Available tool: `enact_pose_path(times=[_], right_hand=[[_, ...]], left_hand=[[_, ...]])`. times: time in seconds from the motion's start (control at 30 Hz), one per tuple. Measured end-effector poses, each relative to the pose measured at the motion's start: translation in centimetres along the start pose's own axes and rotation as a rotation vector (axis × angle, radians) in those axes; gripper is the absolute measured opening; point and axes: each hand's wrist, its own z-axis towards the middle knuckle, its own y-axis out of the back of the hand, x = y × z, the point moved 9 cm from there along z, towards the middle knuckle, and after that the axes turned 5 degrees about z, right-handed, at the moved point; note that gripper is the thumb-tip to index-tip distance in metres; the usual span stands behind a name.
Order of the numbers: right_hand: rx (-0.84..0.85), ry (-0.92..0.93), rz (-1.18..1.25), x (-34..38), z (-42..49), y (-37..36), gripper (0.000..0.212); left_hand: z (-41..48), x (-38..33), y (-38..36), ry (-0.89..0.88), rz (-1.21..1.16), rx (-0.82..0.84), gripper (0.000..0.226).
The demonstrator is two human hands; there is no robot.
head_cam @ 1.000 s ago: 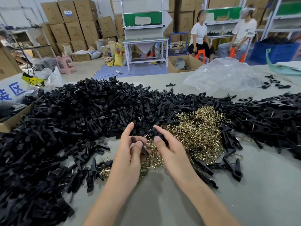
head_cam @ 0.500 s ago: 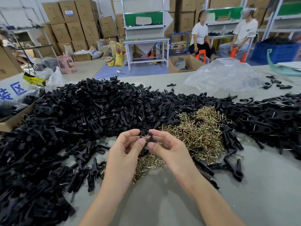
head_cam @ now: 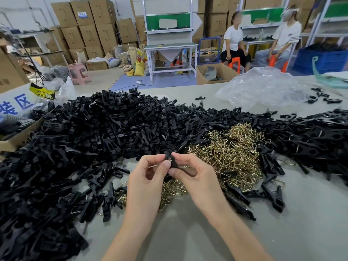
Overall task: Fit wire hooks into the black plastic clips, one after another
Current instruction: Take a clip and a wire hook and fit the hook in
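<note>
My left hand and my right hand meet above the grey table, both pinching one small black plastic clip between thumbs and forefingers. A thin wire end shows at the clip by my left thumb. A heap of brass-coloured wire hooks lies just right of and under my hands. A large mound of black clips spreads across the table's left and back, and another pile of black clips lies on the right.
A crumpled clear plastic bag lies at the back right of the table. A cardboard box stands at the left edge. Two people sit beyond the table near shelving and stacked cartons.
My hands rose from the hook heap and came together. The clip sits pinched between both hands, held a little higher than half a second ago.
</note>
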Motion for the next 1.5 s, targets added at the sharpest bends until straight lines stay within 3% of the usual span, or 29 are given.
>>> enact_pose_path(times=[0.23,0.53,0.73,1.13,1.3,1.5], right_hand=[[0.026,0.004,-0.051,0.0,0.6,0.2,0.027],[0.039,-0.095,0.075,-1.3,1.1,1.0,0.017],[0.055,-0.048,0.040,-1.1,1.1,0.5,0.039],[0.053,-0.026,0.040,-0.9,1.1,0.4,0.037],[0.050,-0.031,0.076,-0.5,1.0,0.8,0.026],[0.018,-0.040,0.109,-0.5,1.2,1.5,0.023]], left_hand=[[0.5,0.5,0.7,0.049,-0.020,-0.054,0.011],[0.5,0.5,0.0,0.045,-0.006,0.013,0.013],[0.1,-0.3,-0.3,-0.018,0.035,0.068,0.028],[-0.1,-1.3,-0.4,-0.105,0.093,0.070,0.032],[-0.6,-1.3,-0.9,-0.107,0.084,0.092,0.028],[-1.0,-1.8,-1.2,-0.208,0.331,0.127,0.040]])
